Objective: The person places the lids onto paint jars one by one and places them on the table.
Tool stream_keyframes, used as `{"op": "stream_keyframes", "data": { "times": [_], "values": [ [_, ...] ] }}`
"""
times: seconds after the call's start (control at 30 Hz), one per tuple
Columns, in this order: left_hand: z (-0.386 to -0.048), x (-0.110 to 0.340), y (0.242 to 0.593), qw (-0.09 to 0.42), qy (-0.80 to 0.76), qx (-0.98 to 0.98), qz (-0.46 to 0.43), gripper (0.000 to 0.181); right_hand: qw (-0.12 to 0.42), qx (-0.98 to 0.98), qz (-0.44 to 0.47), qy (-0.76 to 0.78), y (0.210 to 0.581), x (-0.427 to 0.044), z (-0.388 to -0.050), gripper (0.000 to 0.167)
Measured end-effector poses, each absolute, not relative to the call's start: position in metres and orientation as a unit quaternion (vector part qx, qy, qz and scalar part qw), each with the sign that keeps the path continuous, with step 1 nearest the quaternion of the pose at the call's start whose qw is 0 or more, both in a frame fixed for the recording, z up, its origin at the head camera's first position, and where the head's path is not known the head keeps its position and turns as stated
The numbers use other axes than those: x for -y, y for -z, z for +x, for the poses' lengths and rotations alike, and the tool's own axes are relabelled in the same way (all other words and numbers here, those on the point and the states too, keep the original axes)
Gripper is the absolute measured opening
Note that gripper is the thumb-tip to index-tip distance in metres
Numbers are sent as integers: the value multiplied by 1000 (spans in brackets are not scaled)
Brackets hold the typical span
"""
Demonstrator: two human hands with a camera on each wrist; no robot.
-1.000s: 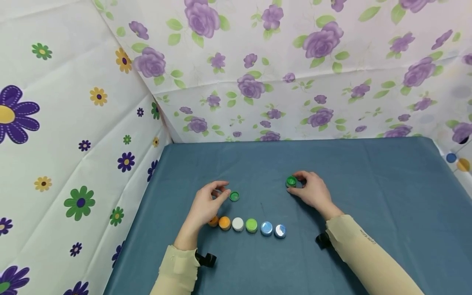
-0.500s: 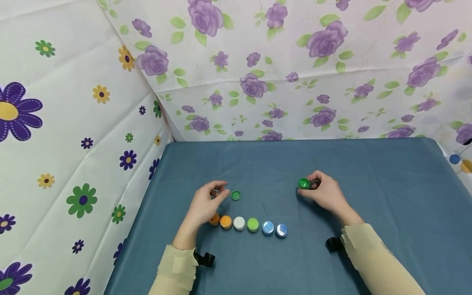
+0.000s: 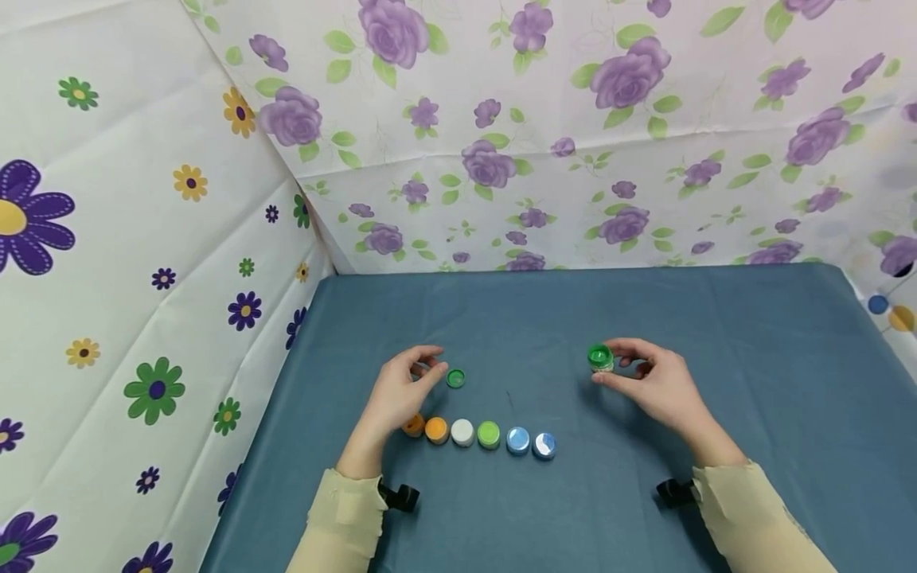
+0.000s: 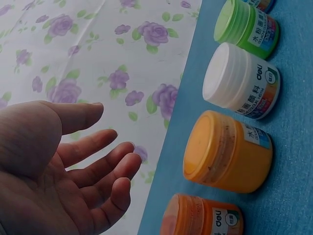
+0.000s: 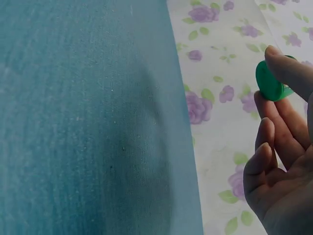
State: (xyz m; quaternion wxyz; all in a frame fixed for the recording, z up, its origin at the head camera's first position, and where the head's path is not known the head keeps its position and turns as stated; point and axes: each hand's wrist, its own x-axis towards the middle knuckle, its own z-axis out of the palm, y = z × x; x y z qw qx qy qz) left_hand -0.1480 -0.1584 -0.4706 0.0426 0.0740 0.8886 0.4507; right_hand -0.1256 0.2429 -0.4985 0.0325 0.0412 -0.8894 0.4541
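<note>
My right hand (image 3: 659, 386) pinches a small green paint jar (image 3: 600, 358) between thumb and fingers, raised off the table on the right. Its top faces up with green paint visible inside. In the right wrist view the same green jar (image 5: 270, 81) sits between thumb and forefinger. My left hand (image 3: 399, 390) hovers at the left with loosely bent fingers and nothing held. Beside its fingertips lies a round green lid (image 3: 455, 379), on the cloth. In the left wrist view the left hand (image 4: 73, 166) shows a bare palm.
A row of capped paint jars stands in front: dark orange (image 3: 413, 426), orange jar (image 3: 437, 430), white jar (image 3: 462, 433), light green jar (image 3: 489, 434) and two blue ones, the last a darker blue jar (image 3: 544, 446). A blue cloth (image 3: 573, 509) covers the table; flowered sheets hang behind and left.
My right hand has moved right, carrying the green jar up off the table and away from the lid. The left hand and the row of jars have stayed about where they were.
</note>
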Motion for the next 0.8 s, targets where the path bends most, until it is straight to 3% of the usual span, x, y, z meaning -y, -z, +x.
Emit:
{"op": "stream_keyframes", "data": {
  "times": [0.4,0.63,0.8],
  "values": [
    [-156,152,462,61,-418,-903,84,35,100,903,70,-412,502,-239,-121,36],
    [-165,148,463,83,-381,-918,78,40,104,906,72,-405,503,-239,-118,35],
    [-172,139,462,132,-277,-949,73,47,96,906,73,-406,505,-240,-118,35]
  ]
}}
